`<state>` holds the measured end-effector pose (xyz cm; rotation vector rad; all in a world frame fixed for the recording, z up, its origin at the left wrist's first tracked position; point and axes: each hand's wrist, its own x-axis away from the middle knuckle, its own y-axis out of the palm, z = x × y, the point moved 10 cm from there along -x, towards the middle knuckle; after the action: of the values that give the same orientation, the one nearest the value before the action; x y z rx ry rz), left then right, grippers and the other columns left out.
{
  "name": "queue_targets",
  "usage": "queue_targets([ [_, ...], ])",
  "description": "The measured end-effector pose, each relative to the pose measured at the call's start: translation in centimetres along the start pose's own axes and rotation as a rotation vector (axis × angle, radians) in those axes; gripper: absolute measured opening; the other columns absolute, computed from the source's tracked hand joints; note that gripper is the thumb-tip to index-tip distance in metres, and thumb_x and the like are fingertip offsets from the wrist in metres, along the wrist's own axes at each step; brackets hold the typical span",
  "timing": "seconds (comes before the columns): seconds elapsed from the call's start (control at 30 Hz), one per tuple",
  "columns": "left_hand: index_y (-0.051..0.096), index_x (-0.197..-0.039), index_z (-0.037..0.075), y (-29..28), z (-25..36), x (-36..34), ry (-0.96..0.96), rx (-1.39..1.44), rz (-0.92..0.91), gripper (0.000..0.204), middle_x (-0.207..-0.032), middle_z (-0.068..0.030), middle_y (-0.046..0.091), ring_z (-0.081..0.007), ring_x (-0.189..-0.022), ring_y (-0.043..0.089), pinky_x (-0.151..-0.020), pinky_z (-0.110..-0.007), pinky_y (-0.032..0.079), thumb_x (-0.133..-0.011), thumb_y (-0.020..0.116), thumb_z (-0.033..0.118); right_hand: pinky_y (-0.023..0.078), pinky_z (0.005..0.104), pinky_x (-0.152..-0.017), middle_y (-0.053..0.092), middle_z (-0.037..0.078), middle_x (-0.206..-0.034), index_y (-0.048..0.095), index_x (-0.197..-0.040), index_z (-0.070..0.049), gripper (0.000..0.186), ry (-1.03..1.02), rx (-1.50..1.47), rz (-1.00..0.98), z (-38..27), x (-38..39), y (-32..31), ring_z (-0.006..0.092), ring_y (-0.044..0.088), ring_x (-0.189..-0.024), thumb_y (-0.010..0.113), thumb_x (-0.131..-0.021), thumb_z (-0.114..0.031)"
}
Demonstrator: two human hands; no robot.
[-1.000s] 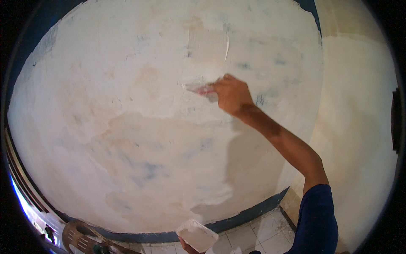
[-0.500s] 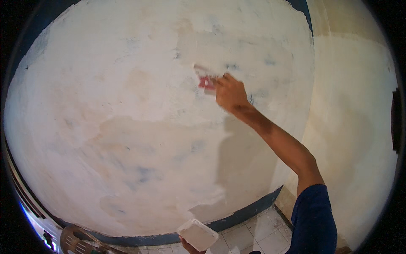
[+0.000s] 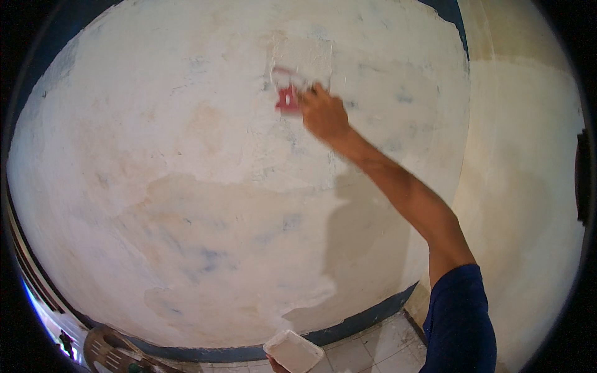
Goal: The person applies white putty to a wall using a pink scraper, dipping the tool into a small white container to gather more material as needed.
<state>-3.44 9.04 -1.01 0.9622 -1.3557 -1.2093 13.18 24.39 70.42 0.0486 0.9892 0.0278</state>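
Note:
My right hand (image 3: 326,115) is closed around a red putty scraper (image 3: 286,99), slightly blurred, at the upper middle of a whitish, patchy wall (image 3: 211,155). Just above the scraper, a squarish patch of putty (image 3: 301,53) shows thin raised ridges along its sides. Whether the blade's edge touches the wall is hard to see. At the lower edge, my left hand (image 3: 275,364) grips a pale rectangular tub (image 3: 295,352) by its left side. Only a little of that hand shows, and the tub has a whitish inside.
A cream side wall (image 3: 513,186) meets the patchy wall at the right. Along the bottom runs a dark blue-grey band (image 3: 367,313), above a tiled floor (image 3: 382,345). A brown chair (image 3: 109,351) stands at the lower left.
My right hand has moved up and to the left with the scraper. A ridged putty patch now shows above it. The tub has barely shifted.

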Motion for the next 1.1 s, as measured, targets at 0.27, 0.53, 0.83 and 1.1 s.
queue_targets([
  [0.27, 0.043, -0.142, 0.018, 4.8, 1.2, 0.3, 0.011, 0.025, -0.578, 0.072, -0.140, -0.0092, 0.049, -0.0374, -0.126, 0.047, -0.103, -0.061, 0.038, -0.090, 0.040, 0.067, 0.053, 0.0355, -0.061, 0.063, 0.005, -0.078, 0.074, -0.099, -0.011, 0.031, 0.071, -0.434, -0.097, -0.7, 3.1, -5.7, 0.0257, 0.058, -0.076, 0.062, -0.071, -0.003],
  [0.53, 0.043, -0.142, 0.018, 0.5, -0.9, -0.2, 0.008, -0.061, -0.177, 0.074, -0.137, -0.0087, 0.052, -0.0376, -0.124, 0.049, -0.101, -0.062, 0.038, -0.089, 0.040, 0.069, 0.052, 0.0394, -0.068, 0.064, 0.009, -0.078, 0.065, -0.075, -0.003, 0.018, 0.200, -0.045, 0.001, 11.0, -4.4, -5.5, 0.0267, 0.060, -0.081, 0.069, -0.074, -0.021],
  [0.83, 0.044, -0.141, 0.018, 7.9, -1.3, 1.9, -0.056, -0.071, -0.366, 0.074, -0.136, -0.0091, 0.052, -0.0381, -0.123, 0.050, -0.098, -0.065, 0.039, -0.087, 0.042, 0.069, 0.051, 0.0302, -0.050, 0.065, 0.000, -0.087, 0.071, -0.105, -0.008, 0.037, 0.083, -0.334, -0.113, -2.5, 7.1, -5.7, 0.0206, 0.059, -0.083, 0.064, -0.069, -0.002],
  [1.1, 0.045, -0.140, 0.018, 4.3, -0.1, 1.4, 0.084, -0.093, -0.174, 0.075, -0.135, -0.0097, 0.053, -0.0377, -0.121, 0.051, -0.098, -0.063, 0.041, -0.085, 0.046, 0.069, 0.053, 0.0281, -0.058, 0.061, 0.003, -0.090, 0.064, -0.118, -0.004, 0.048, 0.061, -0.129, -0.057, -7.6, 8.9, -0.2, 0.0225, 0.056, -0.096, 0.061, -0.070, -0.008],
])
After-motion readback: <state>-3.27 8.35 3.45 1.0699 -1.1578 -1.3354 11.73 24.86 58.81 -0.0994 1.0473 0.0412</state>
